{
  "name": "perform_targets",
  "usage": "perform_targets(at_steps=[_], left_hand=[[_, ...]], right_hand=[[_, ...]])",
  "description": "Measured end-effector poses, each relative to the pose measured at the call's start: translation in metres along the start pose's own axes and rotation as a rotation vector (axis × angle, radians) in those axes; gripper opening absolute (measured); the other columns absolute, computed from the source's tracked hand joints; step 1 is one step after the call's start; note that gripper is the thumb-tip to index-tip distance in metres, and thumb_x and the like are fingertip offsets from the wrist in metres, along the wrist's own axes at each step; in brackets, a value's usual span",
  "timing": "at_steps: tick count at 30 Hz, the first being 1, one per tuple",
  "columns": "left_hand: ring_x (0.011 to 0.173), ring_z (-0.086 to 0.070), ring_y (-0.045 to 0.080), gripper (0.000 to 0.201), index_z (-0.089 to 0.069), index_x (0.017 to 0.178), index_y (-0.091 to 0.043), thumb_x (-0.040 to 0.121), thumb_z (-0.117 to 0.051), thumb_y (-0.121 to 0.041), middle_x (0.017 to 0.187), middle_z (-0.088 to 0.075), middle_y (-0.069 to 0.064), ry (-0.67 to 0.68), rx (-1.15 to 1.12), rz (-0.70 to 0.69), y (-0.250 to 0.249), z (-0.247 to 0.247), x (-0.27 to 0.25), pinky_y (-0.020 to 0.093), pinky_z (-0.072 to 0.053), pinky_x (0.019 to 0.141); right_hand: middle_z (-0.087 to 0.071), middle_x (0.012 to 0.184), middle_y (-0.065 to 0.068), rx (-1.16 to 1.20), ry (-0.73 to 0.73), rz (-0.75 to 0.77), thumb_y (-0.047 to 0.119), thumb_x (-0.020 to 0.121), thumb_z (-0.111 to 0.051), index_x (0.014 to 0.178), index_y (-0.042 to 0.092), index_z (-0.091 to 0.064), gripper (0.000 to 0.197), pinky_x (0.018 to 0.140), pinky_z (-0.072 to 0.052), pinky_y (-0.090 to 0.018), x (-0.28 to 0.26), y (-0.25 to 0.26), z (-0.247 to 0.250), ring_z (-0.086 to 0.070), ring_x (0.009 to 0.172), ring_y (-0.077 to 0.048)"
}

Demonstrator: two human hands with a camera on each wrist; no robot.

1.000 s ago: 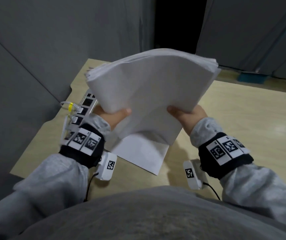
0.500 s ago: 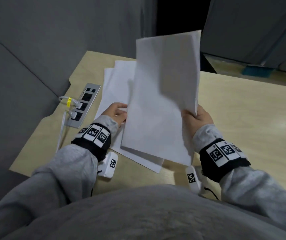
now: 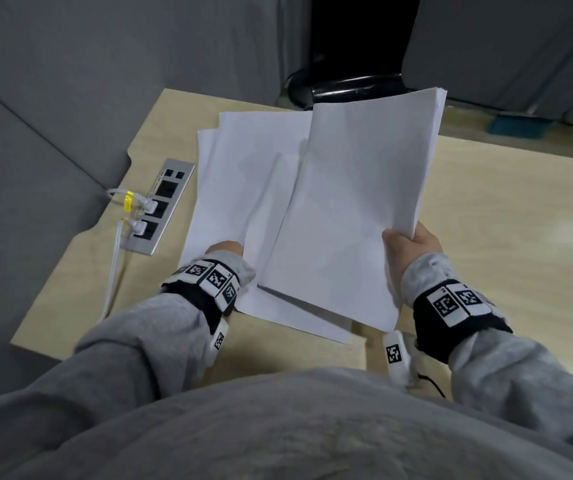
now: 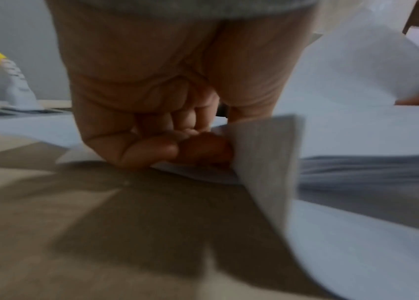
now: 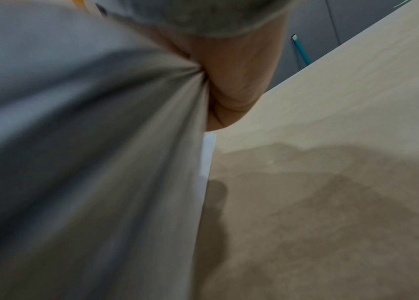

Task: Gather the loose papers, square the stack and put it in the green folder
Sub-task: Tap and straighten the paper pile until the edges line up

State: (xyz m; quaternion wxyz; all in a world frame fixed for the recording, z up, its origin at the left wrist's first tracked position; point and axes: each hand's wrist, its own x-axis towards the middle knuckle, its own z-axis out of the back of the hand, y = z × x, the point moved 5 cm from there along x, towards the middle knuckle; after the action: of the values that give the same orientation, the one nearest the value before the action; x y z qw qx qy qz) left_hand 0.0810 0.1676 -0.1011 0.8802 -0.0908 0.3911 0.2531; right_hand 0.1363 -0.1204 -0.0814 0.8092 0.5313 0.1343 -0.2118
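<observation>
My right hand (image 3: 408, 244) grips a thick stack of white paper (image 3: 357, 209) by its lower right edge and holds it tilted above the wooden table (image 3: 503, 220). From the right wrist, the stack (image 5: 87, 142) fills the left half, pinched at the hand (image 5: 239, 81). Several loose white sheets (image 3: 243, 174) lie fanned on the table to the left, partly under the stack. My left hand (image 3: 224, 251) is down on their near edge. In the left wrist view its curled fingers (image 4: 177, 148) pinch a sheet (image 4: 267, 154) whose corner stands lifted. No green folder is in view.
A silver power strip (image 3: 160, 206) with white cables (image 3: 115, 265) plugged in is set in the table at the left. Grey partition walls stand behind and to the left. A black chair base (image 3: 347, 84) and a teal object (image 3: 517, 124) are on the floor beyond the table.
My left hand let go of the stack and dropped onto the loose sheets on the table. The stack, now in my right hand alone, swung from flat to upright and shifted right.
</observation>
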Motion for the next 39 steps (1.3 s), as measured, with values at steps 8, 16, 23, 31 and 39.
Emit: perform_targets(at_steps=[8, 16, 23, 31, 39], left_hand=[[0.122, -0.051, 0.032, 0.061, -0.04, 0.135, -0.005, 0.093, -0.039, -0.05, 0.138, -0.049, 0.016, -0.159, -0.224, 0.143, 0.035, 0.021, 0.017, 0.044, -0.041, 0.105], [0.098, -0.053, 0.033, 0.068, -0.042, 0.123, -0.011, 0.065, -0.067, -0.038, 0.121, -0.045, 0.014, -0.227, -0.265, 0.202, 0.046, 0.051, 0.015, 0.038, -0.049, 0.085], [0.099, -0.055, 0.03, 0.075, -0.034, 0.132, -0.005, 0.071, -0.077, -0.014, 0.116, -0.054, 0.012, -0.2, -0.442, 0.116, 0.033, 0.045, 0.023, 0.032, -0.046, 0.076], [0.102, -0.054, 0.027, 0.059, -0.037, 0.129, -0.008, 0.08, -0.068, -0.017, 0.125, -0.053, 0.011, -0.05, -0.347, -0.003, 0.007, -0.006, 0.002, 0.027, -0.037, 0.078], [0.096, -0.058, 0.029, 0.03, -0.056, 0.111, -0.011, 0.091, -0.048, -0.03, 0.113, -0.057, 0.01, -0.14, -0.337, -0.005, 0.006, 0.002, -0.012, 0.031, -0.046, 0.083]], right_hand=[[-0.058, 0.069, 0.004, 0.102, -0.001, -0.037, 0.02, 0.085, -0.061, 0.097, 0.022, -0.059, 0.012, 0.077, -0.041, -0.029, 0.013, -0.001, 0.0, -0.055, 0.068, -0.022], [-0.057, 0.069, 0.005, 0.087, 0.048, -0.067, 0.018, 0.086, -0.062, 0.109, 0.018, -0.061, 0.024, 0.078, -0.04, -0.03, 0.018, -0.003, -0.012, -0.052, 0.062, -0.014], [-0.062, 0.077, -0.002, 0.101, 0.1, -0.08, 0.018, 0.085, -0.063, 0.116, 0.013, -0.061, 0.032, 0.079, -0.043, -0.032, 0.022, -0.003, -0.016, -0.057, 0.072, -0.024], [-0.063, 0.083, -0.008, 0.088, 0.144, -0.157, 0.013, 0.084, -0.063, 0.117, 0.01, -0.06, 0.033, 0.086, -0.047, -0.036, 0.024, -0.014, -0.026, -0.059, 0.077, -0.026], [-0.056, 0.127, -0.017, -0.38, 0.245, -0.219, 0.013, 0.091, -0.056, 0.129, 0.006, -0.05, 0.039, 0.094, -0.043, -0.033, 0.024, -0.015, -0.037, -0.053, 0.117, -0.034]])
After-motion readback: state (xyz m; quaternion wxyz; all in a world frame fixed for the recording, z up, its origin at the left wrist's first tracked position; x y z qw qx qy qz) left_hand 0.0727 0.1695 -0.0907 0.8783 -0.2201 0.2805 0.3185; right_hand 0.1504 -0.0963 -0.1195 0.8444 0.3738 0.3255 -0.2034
